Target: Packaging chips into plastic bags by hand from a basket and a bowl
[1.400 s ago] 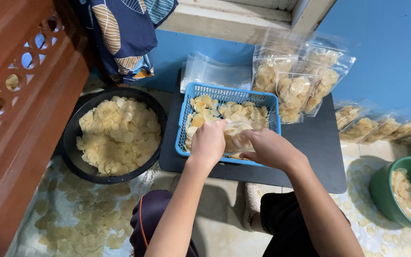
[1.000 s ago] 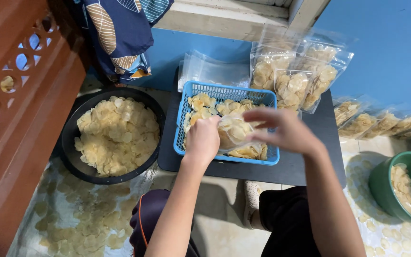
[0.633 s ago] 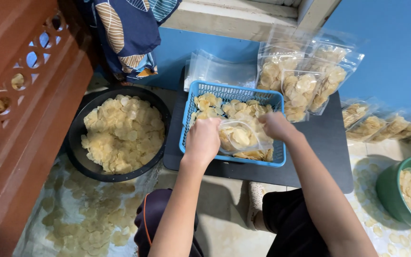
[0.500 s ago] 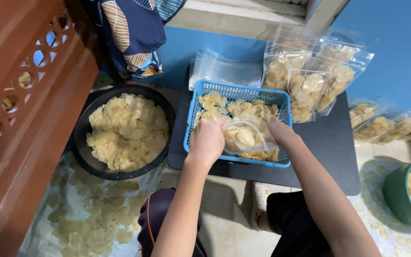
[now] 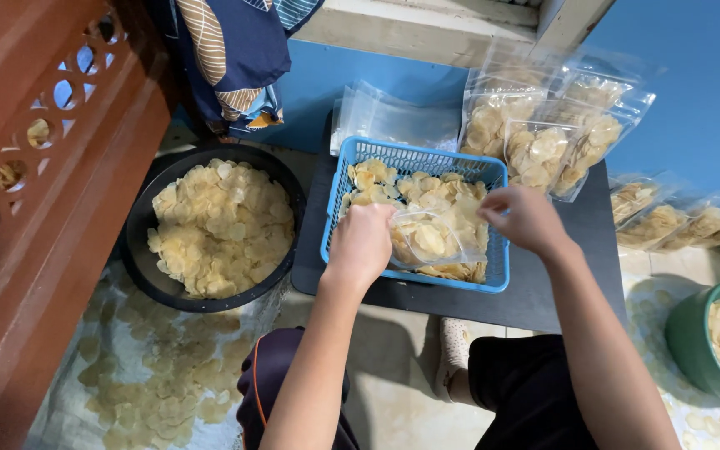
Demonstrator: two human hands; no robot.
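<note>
A home floor turned packing spot: tiled floor (image 5: 393, 367), hanging cloth (image 5: 235, 58), filled chip bags (image 5: 543, 133)

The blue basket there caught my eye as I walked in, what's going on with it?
A person sits on the floor over the blue basket of pale round chips. The left hand holds a small clear bag, partly filled with chips, over the basket. The right hand hovers just beside the bag with its fingers curled. Filled bags lean against the blue wall behind, a black basin of chips sits to the left, and a green bowl to the right.
</note>
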